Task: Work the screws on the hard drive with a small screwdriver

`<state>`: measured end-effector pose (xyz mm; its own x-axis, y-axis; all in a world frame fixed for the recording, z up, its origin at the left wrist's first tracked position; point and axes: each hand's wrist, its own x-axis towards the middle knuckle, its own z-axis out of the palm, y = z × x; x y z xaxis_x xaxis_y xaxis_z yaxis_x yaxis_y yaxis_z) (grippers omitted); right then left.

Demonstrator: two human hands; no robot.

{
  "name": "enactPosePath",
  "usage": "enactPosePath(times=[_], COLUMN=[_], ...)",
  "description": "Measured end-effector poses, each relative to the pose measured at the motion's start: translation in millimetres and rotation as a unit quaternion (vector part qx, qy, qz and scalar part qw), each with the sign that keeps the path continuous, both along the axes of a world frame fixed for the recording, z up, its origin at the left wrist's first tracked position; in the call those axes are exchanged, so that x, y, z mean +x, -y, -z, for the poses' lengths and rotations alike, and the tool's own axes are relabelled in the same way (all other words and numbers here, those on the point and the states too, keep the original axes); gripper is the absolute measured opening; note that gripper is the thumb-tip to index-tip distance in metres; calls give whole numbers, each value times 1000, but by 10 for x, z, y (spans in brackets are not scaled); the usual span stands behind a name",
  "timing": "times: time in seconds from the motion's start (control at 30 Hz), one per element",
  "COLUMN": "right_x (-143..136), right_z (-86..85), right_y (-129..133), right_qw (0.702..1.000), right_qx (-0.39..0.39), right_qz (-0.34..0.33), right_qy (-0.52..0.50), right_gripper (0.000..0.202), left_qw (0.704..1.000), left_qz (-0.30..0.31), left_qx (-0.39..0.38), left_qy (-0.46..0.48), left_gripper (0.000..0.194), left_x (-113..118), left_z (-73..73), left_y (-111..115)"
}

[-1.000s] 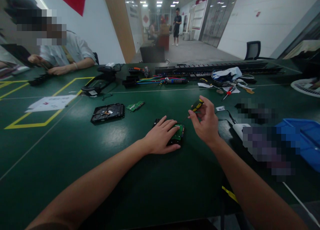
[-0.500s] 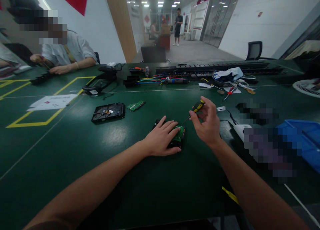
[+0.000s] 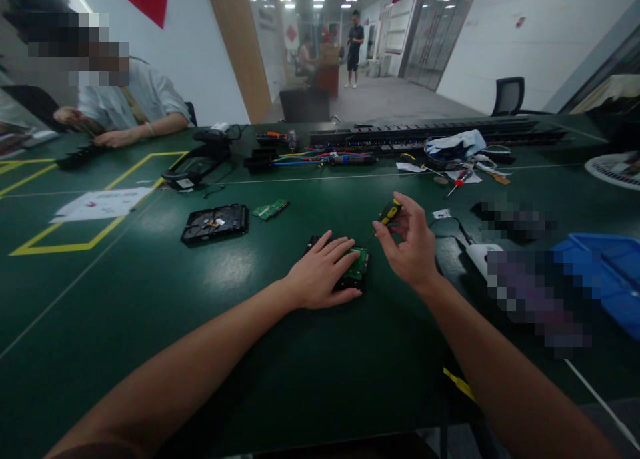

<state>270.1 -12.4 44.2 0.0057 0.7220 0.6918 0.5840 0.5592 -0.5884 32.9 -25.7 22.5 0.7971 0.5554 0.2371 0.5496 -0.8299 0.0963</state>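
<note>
An open black rectangular metal hard drive (image 3: pixel 215 224) is lying near a small green circuit board (image 3: pixel 271 210). Right of them, the left hand (image 3: pixel 325 270), fingers spread, is pressing on a black hard drive with a green board (image 3: pixel 357 266) on the dark green table (image 3: pixel 280 372). The right hand (image 3: pixel 410 242) is pinching a yellow-and-black-handled screwdriver (image 3: pixel 389 211), its thin tip seemingly reaching the drive's far edge.
</note>
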Motion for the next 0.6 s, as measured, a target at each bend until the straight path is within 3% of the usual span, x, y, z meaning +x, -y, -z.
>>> enactPosePath(times=[0.6], right_x=[17], right_z=[29], right_y=[-24], right_qw=[1000], right_qx=[4], right_qz=[-6], right_qy=[12], right_gripper=[66], left_qw=[1000], left_qz=[2], left_qx=[-5], left_qy=[0], left_gripper=[81], left_x=[-5], left_z=[1], left_y=[-9])
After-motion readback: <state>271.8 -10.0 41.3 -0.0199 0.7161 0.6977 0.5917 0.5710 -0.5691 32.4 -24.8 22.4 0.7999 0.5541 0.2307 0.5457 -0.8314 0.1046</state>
